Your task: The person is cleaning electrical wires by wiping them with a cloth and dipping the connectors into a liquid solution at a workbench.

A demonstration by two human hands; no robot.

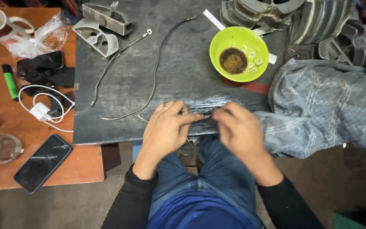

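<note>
1. While both hands meet just below the green bowl [239, 53], left hand [166, 129] and right hand [239, 129] pinch a thin metal piece [207, 116] at the bench [128, 85] edge.
2. It looks light, stiff and small; its ends seem best for holding.

Workshop: metal castings [102, 25], scuffed bench [183, 68]

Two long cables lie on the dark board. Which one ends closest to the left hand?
The darker, curved cable: its lower end stops just beside the left hand. The lighter cable ends farther left.
</note>
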